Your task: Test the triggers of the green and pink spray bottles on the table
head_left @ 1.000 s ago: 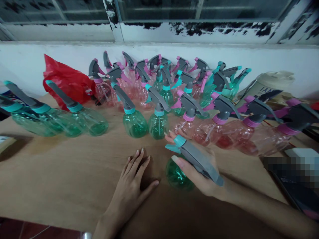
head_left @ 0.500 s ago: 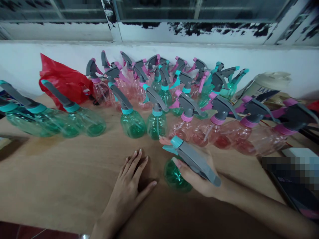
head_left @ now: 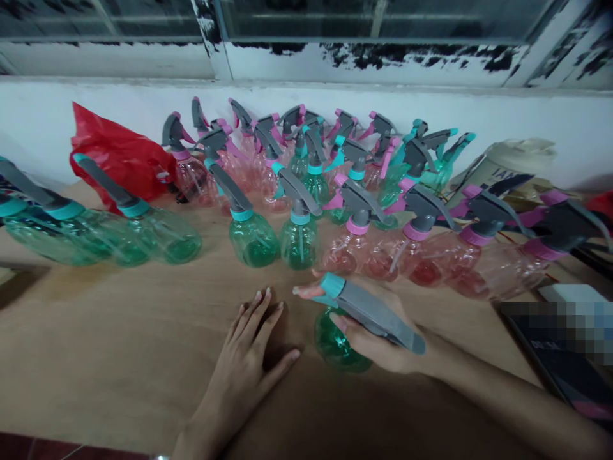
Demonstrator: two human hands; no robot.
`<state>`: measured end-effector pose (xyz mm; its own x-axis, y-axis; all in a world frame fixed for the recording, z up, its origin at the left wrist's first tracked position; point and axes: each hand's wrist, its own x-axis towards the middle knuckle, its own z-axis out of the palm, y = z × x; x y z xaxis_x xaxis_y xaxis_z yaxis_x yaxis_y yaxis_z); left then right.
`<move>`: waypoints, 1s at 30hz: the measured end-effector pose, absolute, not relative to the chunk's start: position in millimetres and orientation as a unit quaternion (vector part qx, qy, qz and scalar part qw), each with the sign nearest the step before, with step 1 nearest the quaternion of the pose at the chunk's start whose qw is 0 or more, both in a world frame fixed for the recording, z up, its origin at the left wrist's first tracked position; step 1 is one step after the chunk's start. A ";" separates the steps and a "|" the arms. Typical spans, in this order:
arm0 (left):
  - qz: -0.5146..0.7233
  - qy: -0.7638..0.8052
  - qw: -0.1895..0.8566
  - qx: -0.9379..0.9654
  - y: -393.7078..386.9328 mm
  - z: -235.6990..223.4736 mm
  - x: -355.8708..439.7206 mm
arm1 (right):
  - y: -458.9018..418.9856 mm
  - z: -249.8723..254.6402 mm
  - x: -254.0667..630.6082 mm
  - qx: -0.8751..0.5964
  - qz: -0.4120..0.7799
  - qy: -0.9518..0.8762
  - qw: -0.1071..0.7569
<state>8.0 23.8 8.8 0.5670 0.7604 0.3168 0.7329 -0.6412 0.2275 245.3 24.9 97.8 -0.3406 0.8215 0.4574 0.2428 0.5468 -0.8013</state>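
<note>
My right hand [head_left: 383, 348] is wrapped round the neck of a green spray bottle [head_left: 338, 342], just under its grey and turquoise trigger head [head_left: 378, 310]. The bottle stands on the wooden table [head_left: 143, 358], its nozzle pointing left and away from me. To its left, my left hand [head_left: 251, 351] lies palm down on the table with the fingers spread, holding nothing. Beyond my hands stand two green spray bottles [head_left: 299, 239] and a row of pink ones [head_left: 352, 246]. The far fingers of my right hand are partly hidden by the trigger head.
More green spray bottles [head_left: 167, 236] stand on the left. Several pink and green ones crowd along the white wall [head_left: 38, 121], beside a red plastic bag [head_left: 119, 160]. A whitish bag [head_left: 512, 163] lies at the back right, with a dark phone-like device [head_left: 550, 351] near the right edge.
The trigger head in my right hand has turned and tipped slightly, its nozzle end now lower and further left. The right fingers have shifted with it. My left hand has stayed in place.
</note>
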 end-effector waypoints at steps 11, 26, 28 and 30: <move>0.201 0.425 0.043 0.882 25.0 7.6 6.9 | 25.8 98.7 245.2 -0.339 0.284 -0.747 0.497; 0.207 0.417 0.037 0.884 24.5 12.3 8.3 | 23.3 99.2 241.5 -0.358 0.263 -0.731 0.517; 0.204 0.415 0.037 0.886 24.1 12.6 8.2 | 22.9 98.2 241.4 -0.358 0.256 -0.732 0.520; 0.204 0.413 0.037 0.887 24.4 12.5 8.6 | 22.7 97.2 240.4 -0.367 0.257 -0.727 0.521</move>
<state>8.6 24.4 12.5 0.5756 0.7473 0.3320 0.7173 -0.6563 0.2339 240.4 22.7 97.2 -0.1885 0.8008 0.5685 0.2647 0.5989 -0.7558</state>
